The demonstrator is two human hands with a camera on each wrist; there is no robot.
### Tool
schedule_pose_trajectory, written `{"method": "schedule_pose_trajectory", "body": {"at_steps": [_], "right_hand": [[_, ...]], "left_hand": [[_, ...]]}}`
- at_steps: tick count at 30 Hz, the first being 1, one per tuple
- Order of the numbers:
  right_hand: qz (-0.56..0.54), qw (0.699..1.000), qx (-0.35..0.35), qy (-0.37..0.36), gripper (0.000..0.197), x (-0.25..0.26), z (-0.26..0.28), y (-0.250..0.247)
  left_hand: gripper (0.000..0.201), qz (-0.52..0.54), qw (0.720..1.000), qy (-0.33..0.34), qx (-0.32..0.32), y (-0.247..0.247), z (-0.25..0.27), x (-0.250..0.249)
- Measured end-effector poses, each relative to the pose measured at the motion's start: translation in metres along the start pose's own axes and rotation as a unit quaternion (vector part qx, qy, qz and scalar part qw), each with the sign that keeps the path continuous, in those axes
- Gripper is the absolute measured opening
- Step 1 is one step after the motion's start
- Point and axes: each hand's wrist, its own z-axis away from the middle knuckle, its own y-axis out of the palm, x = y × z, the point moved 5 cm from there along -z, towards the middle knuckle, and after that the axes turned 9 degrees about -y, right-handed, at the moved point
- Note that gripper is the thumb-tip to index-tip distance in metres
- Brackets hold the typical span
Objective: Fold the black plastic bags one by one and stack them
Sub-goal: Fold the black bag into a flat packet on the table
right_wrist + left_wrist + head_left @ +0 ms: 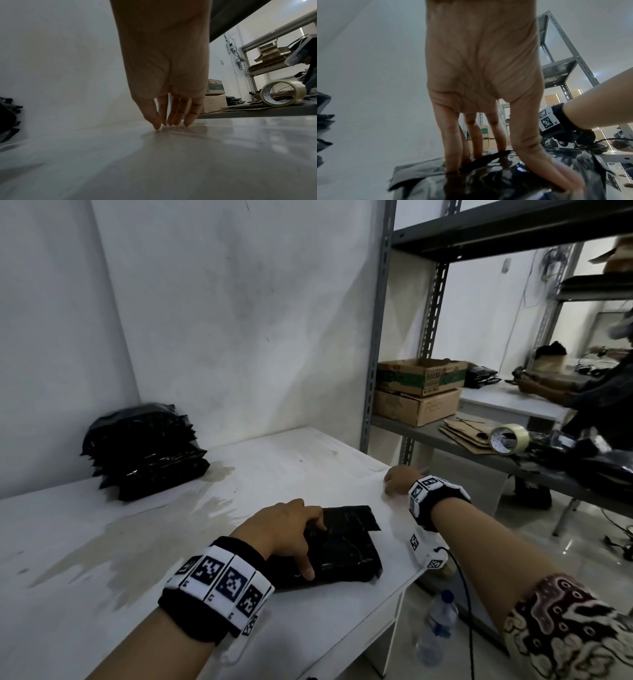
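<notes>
A folded black plastic bag (pixel 342 546) lies on the white table (pixel 137 559) near its front right edge. My left hand (pixel 291 529) presses down on the bag's left part with straight fingers (pixel 452 146) and thumb; the bag (pixel 488 180) shines under them. My right hand (pixel 399 479) is off the bag, further right near the table's edge, its straight fingertips (pixel 157 125) touching the bare table top (pixel 171 162) and holding nothing. A stack of folded black bags (pixel 147 453) stands at the back left against the wall.
A grey metal shelf (pixel 445 436) stands right of the table with cardboard boxes (pixel 418 392), a tape roll (pixel 508 438) and more black plastic. Another person (pixel 596 392) works at a far table. A water bottle (pixel 436 628) stands on the floor below the table's edge.
</notes>
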Motion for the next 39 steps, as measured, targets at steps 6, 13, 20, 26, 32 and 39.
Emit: {"method": "schedule_pose_trajectory", "body": {"at_steps": [6, 13, 20, 26, 32, 39], "right_hand": [[-0.017, 0.999, -0.005, 0.031, 0.062, -0.008, -0.008, -0.001], [0.009, 1.0, -0.02, -0.004, 0.037, -0.003, -0.006, -0.008], [0.001, 0.999, -0.041, -0.013, 0.041, -0.004, -0.005, -0.008], [-0.011, 1.0, -0.023, 0.008, 0.034, -0.002, -0.005, -0.011], [-0.029, 0.998, -0.014, 0.057, 0.026, -0.018, -0.013, -0.008], [-0.032, 0.994, -0.008, 0.101, 0.015, -0.025, 0.001, -0.013]], "left_hand": [[0.073, 0.003, 1.0, 0.004, -0.002, -0.001, -0.004, 0.0], [0.074, 0.002, 1.0, 0.009, -0.004, -0.002, -0.005, 0.0], [0.074, 0.002, 1.0, 0.007, -0.003, -0.001, -0.006, -0.001], [0.075, 0.001, 1.0, 0.009, -0.006, -0.002, -0.005, -0.001], [0.075, 0.002, 1.0, 0.008, -0.007, -0.001, -0.006, -0.001], [0.074, 0.005, 1.0, 0.01, -0.007, -0.001, -0.007, -0.002]]}}
